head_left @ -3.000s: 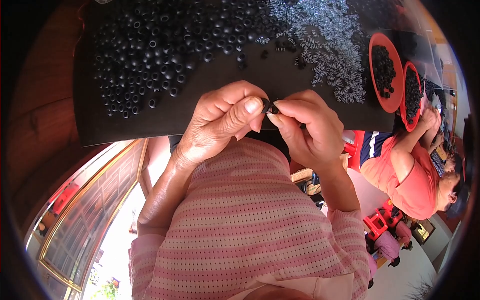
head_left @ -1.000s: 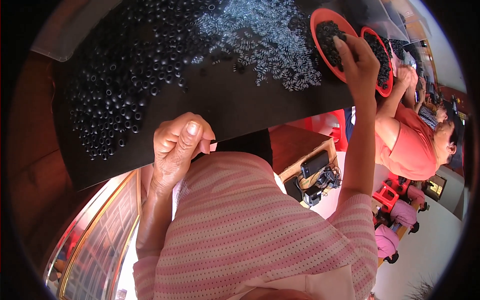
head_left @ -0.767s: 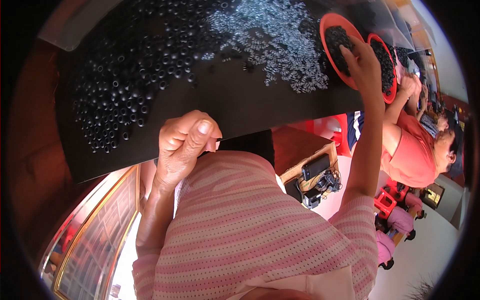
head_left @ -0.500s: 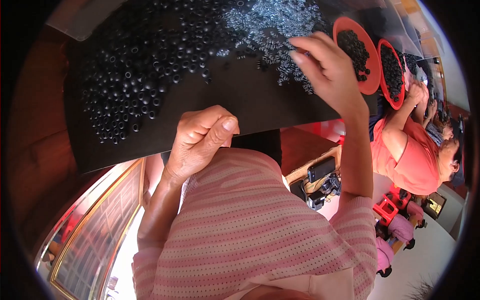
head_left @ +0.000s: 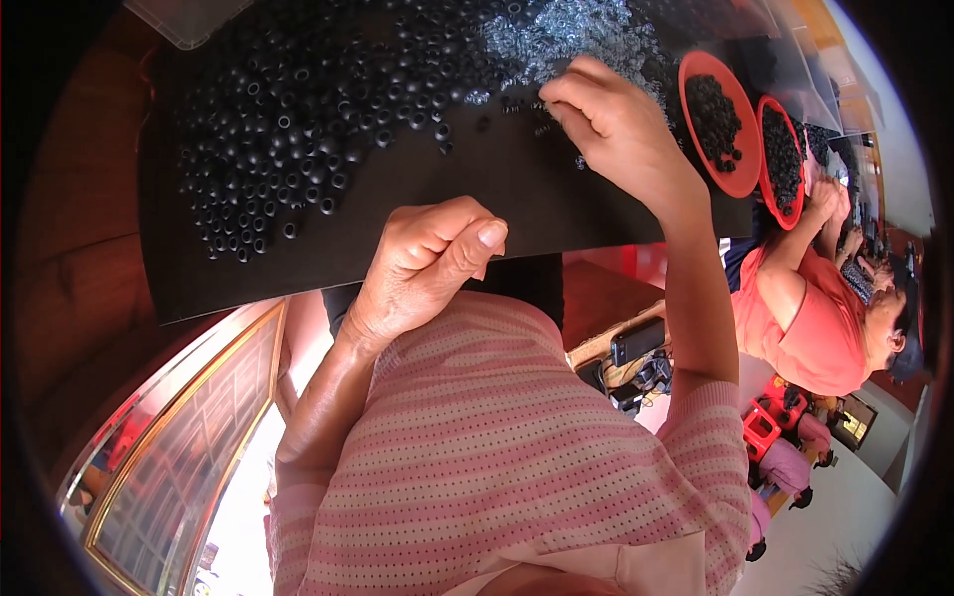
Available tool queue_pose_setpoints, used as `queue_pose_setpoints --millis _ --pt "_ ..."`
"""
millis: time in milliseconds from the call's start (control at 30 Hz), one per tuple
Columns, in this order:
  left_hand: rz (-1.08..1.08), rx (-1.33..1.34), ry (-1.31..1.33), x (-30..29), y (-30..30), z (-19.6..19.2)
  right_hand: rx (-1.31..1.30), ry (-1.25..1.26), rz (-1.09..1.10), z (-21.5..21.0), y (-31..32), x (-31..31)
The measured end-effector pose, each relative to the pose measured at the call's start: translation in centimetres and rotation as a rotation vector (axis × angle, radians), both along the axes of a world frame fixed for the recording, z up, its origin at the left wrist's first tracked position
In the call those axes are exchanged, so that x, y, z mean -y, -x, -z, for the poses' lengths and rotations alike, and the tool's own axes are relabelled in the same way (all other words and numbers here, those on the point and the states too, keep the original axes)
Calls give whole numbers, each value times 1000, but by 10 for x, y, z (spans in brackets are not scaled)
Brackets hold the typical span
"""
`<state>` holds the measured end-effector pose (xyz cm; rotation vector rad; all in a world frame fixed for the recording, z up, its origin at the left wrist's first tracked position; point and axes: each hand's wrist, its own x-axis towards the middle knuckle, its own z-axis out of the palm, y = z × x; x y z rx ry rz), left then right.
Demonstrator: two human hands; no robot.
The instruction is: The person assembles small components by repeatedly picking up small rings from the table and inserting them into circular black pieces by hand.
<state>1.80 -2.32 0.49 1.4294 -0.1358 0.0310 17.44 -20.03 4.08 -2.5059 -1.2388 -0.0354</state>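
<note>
My left hand [head_left: 432, 260] is curled into a fist at the table's front edge, thumb pressed along the bent fingers. Whatever it may hold is hidden. My right hand [head_left: 628, 134] is over the table, with thumb and fingertips drawn together beside a pile of small silvery coil springs [head_left: 566, 40]. Nothing can be made out between those fingertips. To the left spread many small black hollow caps [head_left: 308, 124], open ends showing on several. A few stray springs [head_left: 513, 105] lie between the caps and my right fingertips.
The dark tabletop [head_left: 298, 270] ends close to my body. An orange-red bowl [head_left: 747, 164] holding small black parts stands at the right, with a second red bowl [head_left: 792, 214] beyond it. A co-worker in an orange shirt [head_left: 810, 333] sits there. Below lies a phone [head_left: 638, 342] on a stool.
My right hand has moved a little left, and its spread thumb and fingers have come together. My left fist has shifted slightly right in the view, still closed. The whole view has tilted a little.
</note>
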Motion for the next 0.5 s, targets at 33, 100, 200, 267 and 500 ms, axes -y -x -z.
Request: queue_pose_setpoints --millis 33,100,200,267,500 --pt "5 7 -11 0 0 0 -28 -52 4 -1 1 0" --pt "12 5 -14 -2 0 0 -14 -45 -6 -2 4 -5" --pt "17 11 -18 -2 1 1 37 0 -9 1 5 -12" --pt "14 18 -22 -1 2 2 75 35 -2 2 4 -15" --pt "-1 7 -2 -1 4 2 15 -60 -71 0 11 -30"
